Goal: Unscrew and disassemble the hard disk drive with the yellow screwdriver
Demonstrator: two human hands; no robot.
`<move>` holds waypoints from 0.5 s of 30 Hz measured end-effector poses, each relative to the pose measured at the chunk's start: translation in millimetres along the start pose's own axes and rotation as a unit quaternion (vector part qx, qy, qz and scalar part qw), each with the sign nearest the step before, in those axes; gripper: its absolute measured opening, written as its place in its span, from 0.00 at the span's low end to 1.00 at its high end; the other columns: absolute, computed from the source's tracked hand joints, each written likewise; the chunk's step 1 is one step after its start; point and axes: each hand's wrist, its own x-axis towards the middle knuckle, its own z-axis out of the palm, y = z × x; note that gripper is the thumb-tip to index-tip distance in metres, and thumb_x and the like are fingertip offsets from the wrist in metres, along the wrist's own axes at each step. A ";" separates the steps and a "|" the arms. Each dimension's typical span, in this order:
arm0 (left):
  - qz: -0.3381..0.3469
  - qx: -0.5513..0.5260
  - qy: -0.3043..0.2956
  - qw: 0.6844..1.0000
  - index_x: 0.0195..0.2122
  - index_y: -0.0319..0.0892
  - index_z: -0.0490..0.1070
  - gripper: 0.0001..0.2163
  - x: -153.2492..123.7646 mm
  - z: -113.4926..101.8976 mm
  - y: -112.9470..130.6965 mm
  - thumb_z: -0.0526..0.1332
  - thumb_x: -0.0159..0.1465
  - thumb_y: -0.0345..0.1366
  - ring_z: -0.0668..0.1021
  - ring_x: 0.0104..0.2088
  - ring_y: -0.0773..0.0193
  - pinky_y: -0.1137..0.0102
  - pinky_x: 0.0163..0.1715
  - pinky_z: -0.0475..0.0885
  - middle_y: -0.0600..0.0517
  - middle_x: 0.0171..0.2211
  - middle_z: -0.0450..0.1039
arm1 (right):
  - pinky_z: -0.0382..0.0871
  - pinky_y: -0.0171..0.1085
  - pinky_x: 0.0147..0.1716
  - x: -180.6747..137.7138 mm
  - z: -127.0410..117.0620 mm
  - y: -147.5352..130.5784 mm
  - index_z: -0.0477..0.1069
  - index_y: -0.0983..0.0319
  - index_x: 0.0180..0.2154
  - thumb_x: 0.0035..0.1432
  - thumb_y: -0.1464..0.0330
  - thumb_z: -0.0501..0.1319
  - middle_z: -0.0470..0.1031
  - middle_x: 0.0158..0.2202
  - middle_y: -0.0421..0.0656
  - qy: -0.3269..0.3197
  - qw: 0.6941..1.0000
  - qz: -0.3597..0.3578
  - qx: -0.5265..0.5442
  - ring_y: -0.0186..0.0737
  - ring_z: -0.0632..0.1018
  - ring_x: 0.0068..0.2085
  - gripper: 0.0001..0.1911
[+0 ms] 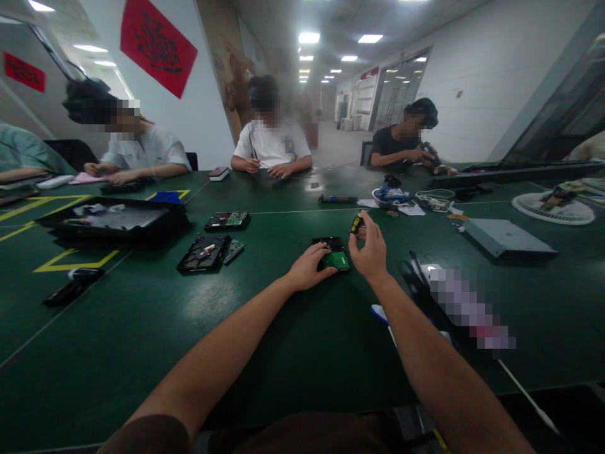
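A hard drive [338,260] with a green circuit board facing up lies on the green table in front of me. My left hand [312,266] grips it from the left side, fingers over its top and thumb along the near edge. Just to its right, my right hand [371,249] is closed around the yellow-and-black handle of a screwdriver [355,224], held upright. The screwdriver's shaft and tip cannot be made out. Another hard drive [227,220], a black drive casing [201,255] and a loose circuit board [233,251] lie to the left.
A black tray [113,217] stands at the left. A grey metal box [508,238], a round white grille [553,208] and a bowl with blue material [390,194] sit to the right. A long swab [527,394] lies near my right arm. Several people sit across the table.
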 end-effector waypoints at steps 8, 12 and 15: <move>0.004 0.001 0.004 1.000 0.64 0.41 0.68 0.30 0.1 0.9 -0.7 0.65 0.67 0.53 0.62 0.71 0.48 0.52 0.71 0.60 0.39 0.70 0.61 | 0.83 0.49 0.41 0.4 -1.0 -2.5 0.56 0.57 0.70 0.66 0.67 0.60 0.71 0.54 0.53 0.012 1.000 0.007 0.005 0.44 0.80 0.41 0.33; -0.001 -0.003 0.004 1.000 0.64 0.41 0.68 0.30 -0.2 0.5 -0.4 0.65 0.66 0.54 0.63 0.71 0.47 0.52 0.70 0.60 0.39 0.69 0.62 | 0.82 0.51 0.44 0.5 -1.2 -2.6 0.54 0.57 0.71 0.67 0.68 0.57 0.71 0.56 0.54 0.007 1.000 0.006 0.007 0.46 0.80 0.43 0.33; 0.002 -0.001 0.005 1.000 0.64 0.41 0.68 0.30 -0.4 0.6 -0.4 0.65 0.67 0.53 0.62 0.71 0.48 0.52 0.71 0.60 0.39 0.70 0.62 | 0.82 0.50 0.42 0.9 -1.7 -2.7 0.56 0.57 0.70 0.67 0.66 0.58 0.71 0.56 0.54 0.011 1.000 0.006 0.005 0.45 0.80 0.42 0.32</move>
